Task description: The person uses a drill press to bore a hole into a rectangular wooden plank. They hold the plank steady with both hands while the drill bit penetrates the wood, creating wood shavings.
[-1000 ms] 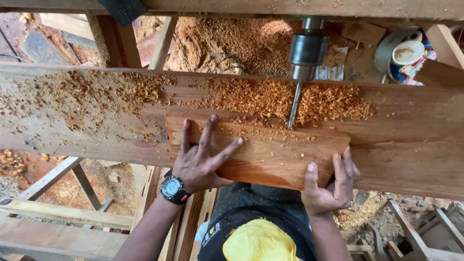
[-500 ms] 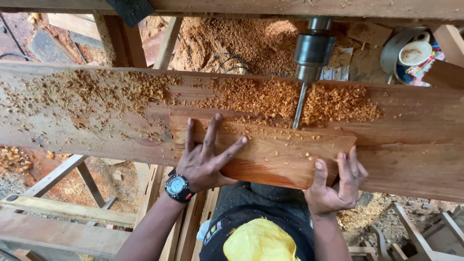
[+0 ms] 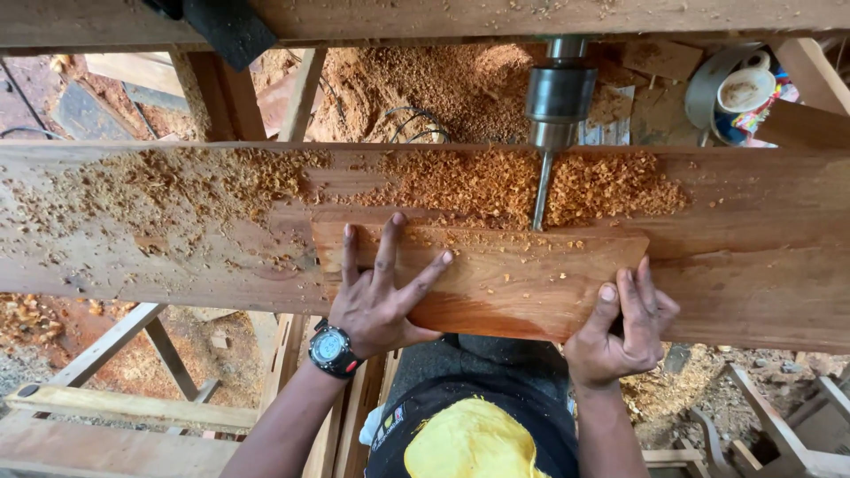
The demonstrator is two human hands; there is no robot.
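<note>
Head view: drill bit (image 3: 540, 190) tip behind shavings (image 3: 496, 181).

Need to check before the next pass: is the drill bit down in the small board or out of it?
Cannot tell. The drill bit ends at the far edge of the small board, amid wood shavings hiding the tip.

I see a smooth reddish wood block (image 3: 496, 279), a rough shaving-strewn timber surface (image 3: 133, 239), and a dull grey metal drill bit (image 3: 541, 190).
</note>
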